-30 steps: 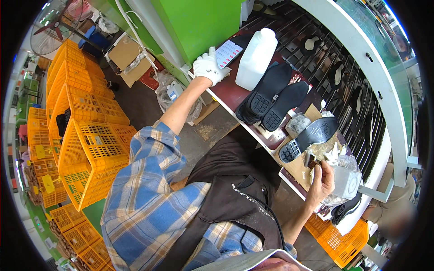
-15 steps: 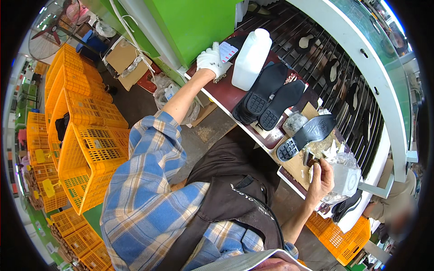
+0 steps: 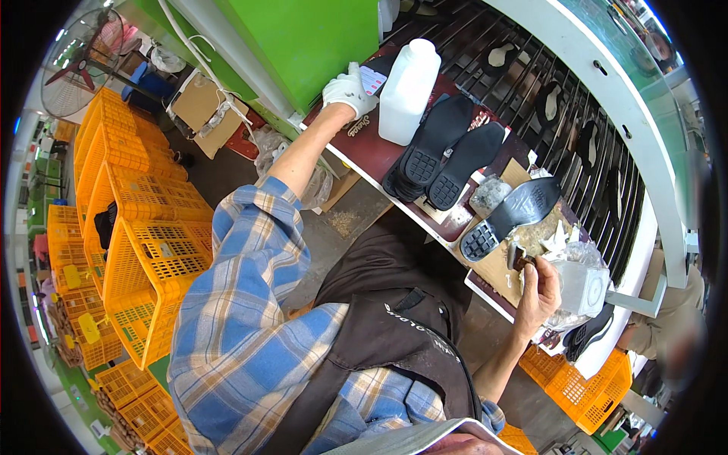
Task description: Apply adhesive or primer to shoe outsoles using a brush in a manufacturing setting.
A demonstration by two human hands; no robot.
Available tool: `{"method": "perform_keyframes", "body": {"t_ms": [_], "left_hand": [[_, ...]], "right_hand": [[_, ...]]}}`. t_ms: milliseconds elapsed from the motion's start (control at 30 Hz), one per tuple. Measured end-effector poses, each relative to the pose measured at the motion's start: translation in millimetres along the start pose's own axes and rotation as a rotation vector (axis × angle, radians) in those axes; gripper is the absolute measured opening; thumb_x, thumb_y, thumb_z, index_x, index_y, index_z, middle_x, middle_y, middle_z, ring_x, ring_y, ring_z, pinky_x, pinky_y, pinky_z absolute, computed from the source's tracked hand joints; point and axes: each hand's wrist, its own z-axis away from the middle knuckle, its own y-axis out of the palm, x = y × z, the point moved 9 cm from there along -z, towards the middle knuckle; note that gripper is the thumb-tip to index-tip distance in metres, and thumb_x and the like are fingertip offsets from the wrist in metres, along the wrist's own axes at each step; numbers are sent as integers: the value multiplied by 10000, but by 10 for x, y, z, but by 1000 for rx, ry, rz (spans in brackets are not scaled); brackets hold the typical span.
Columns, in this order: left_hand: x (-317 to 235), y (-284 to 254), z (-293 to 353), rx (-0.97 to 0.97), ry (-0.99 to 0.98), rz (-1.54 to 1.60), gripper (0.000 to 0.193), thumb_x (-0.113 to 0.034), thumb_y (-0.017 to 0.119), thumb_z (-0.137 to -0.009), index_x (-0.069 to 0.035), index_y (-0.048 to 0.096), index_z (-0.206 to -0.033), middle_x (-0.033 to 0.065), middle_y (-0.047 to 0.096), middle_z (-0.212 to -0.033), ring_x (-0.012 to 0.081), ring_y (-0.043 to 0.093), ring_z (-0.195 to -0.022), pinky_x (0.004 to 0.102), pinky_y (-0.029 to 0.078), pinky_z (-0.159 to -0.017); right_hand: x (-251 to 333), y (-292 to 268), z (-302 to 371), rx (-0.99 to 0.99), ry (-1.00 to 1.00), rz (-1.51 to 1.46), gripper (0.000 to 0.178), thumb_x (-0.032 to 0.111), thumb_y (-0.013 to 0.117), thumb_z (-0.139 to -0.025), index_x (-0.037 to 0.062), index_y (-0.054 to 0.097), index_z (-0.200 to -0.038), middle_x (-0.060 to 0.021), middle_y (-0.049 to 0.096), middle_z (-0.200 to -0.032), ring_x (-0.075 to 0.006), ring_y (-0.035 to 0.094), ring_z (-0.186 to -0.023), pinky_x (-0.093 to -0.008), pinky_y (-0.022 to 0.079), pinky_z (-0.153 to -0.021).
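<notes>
My left hand (image 3: 349,92), in a white glove, is at the far left end of the work surface. Its fingers close around the edge of a small white card with pink marks (image 3: 371,80). The fingers' undersides are hidden. My bare right hand (image 3: 538,292) pinches a small dark-brown tool with a shiny metal end (image 3: 519,258) over a cardboard sheet (image 3: 497,280). Left of that tool lies a single black shoe sole (image 3: 509,220), its heel tread toward me. More black shoe soles (image 3: 464,167) are grouped by a white plastic bottle (image 3: 409,92).
A clear bag of grey-white material (image 3: 491,196) sits behind the single sole. White scraps and a plastic-wrapped white container (image 3: 582,290) stand near my right hand. Beyond is a rack of metal bars (image 3: 599,205) under a white curved frame. Yellow crates (image 3: 155,258) stand at left.
My view has shifted slightly, so the bench appears farther left. My left hand has moved a little farther away at the card. My right hand stays near the cardboard with the small tool.
</notes>
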Motion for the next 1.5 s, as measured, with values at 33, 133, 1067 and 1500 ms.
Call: {"method": "perform_keyframes", "body": {"t_ms": [33, 133, 1067, 1500], "left_hand": [[0, -11, 0, -10, 6, -9, 1033, -464, 724, -707, -15, 220, -1488, 268, 559, -1274, 365, 607, -1121, 413, 494, -945], [29, -3, -17, -12, 27, -27, 1020, -507, 691, -723, -16, 222, -1484, 270, 582, -1246, 373, 615, -1110, 425, 494, -948], [45, 87, -62, -64, 75, -56, 885, -515, 646, -761, -115, 322, -1481, 242, 624, -1206, 391, 617, -1101, 438, 484, -938], [-125, -31, 1928, 138, 262, 856, 221, -212, 619, -950, -1, 680, -968, 69, 694, -873, 123, 625, -720, 266, 493, -676]], "right_hand": [[13, -3, 2, -2, -10, 18, 209, -56, 656, -873, -36, 644, -1081, -59, 606, -1021, -104, 588, -894, -219, 477, -791], [50, -22, -2, -10, -6, 60, 205, -56, 660, -869, -36, 647, -1073, -62, 611, -1016, -106, 592, -889, -219, 481, -781], [95, -236, 38, -122, 22, 48, 187, -15, 697, -858, -31, 663, -1042, -23, 604, -926, -71, 581, -800, -197, 471, -718], [-143, -520, -64, -163, 130, 44, 244, 3, 670, -891, -39, 633, -1128, -31, 653, -946, -79, 618, -841, -204, 483, -762]]}}
